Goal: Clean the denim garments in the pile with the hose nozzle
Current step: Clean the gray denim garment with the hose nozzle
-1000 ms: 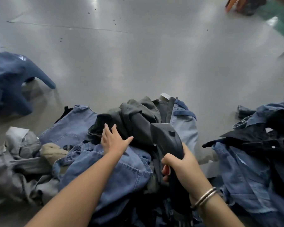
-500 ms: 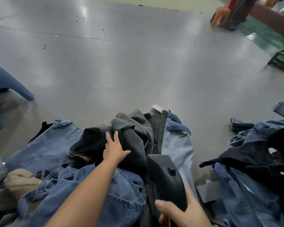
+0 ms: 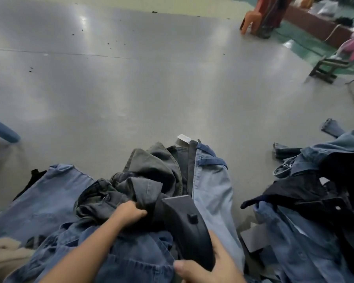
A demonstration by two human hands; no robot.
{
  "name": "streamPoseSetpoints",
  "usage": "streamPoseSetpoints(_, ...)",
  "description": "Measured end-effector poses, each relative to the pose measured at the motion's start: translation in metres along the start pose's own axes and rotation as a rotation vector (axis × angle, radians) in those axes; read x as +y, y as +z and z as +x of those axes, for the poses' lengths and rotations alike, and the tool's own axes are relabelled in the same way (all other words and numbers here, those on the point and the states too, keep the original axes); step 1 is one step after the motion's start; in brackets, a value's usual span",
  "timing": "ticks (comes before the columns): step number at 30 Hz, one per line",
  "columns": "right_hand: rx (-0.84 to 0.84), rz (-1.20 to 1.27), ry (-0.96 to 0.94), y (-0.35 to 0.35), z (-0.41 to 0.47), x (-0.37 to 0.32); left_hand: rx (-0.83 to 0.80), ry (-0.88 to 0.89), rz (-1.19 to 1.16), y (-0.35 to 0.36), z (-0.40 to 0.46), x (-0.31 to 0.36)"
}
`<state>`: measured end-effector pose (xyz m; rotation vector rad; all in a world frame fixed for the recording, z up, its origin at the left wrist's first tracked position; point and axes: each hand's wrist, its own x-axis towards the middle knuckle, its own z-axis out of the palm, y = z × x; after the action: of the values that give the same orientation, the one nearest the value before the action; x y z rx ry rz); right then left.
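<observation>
Denim pile point(image 3: 131, 231) heaped at six o'clock, plenty left to clean; left hand point(image 3: 130, 213) bunches a dark grey garment point(image 3: 151, 172) on top, right hand point(image 3: 208, 264) wraps the black hose nozzle point(image 3: 184, 223), mouth aimed at twelve o'clock

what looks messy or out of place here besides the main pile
Dark specks litter the grey floor. One denim piece lies alone, beyond the right-hand heap. A white tag sticks out of the main pile.
</observation>
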<state>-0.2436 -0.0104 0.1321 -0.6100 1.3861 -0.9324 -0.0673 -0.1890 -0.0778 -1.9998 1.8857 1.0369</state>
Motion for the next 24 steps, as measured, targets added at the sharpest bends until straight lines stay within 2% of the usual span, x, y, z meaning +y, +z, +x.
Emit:
streamPoseSetpoints(3, -0.051, -0.052, -0.099, 0.003, 0.0, 0.002, -0.01, 0.001, -0.04, 0.006, -0.033, -0.016)
streamPoseSetpoints(6, -0.077, -0.047, -0.1, 0.009, -0.01, 0.001, -0.036, 0.07, -0.162, -0.013, -0.067, -0.018)
streamPoseSetpoints(9, -0.094, -0.042, -0.115, 0.017, -0.013, -0.003, -0.152, 0.242, -0.199, -0.031, -0.104, -0.016)
streamPoseSetpoints(12, -0.09, -0.054, -0.161, 0.025, -0.013, -0.005, -0.373, 0.363, -0.164, -0.039, -0.145, -0.009)
streamPoseSetpoints(15, -0.095, -0.074, -0.172, 0.03, -0.014, -0.005, -0.536, 0.329, 0.052, -0.029, -0.173, -0.01)
streamPoseSetpoints(17, -0.117, -0.057, -0.16, 0.03, -0.014, -0.003, -0.573, 0.271, 0.203, -0.016, -0.185, -0.014)
streamPoseSetpoints(22, -0.103, -0.076, -0.154, 0.028, -0.015, 0.002, -0.742, 0.185, 0.249, -0.007, -0.207, -0.011)
streamPoseSetpoints(24, -0.104, -0.047, -0.134, 0.027, -0.016, 0.003, -0.714, 0.163, 0.35, 0.002, -0.209, -0.016)
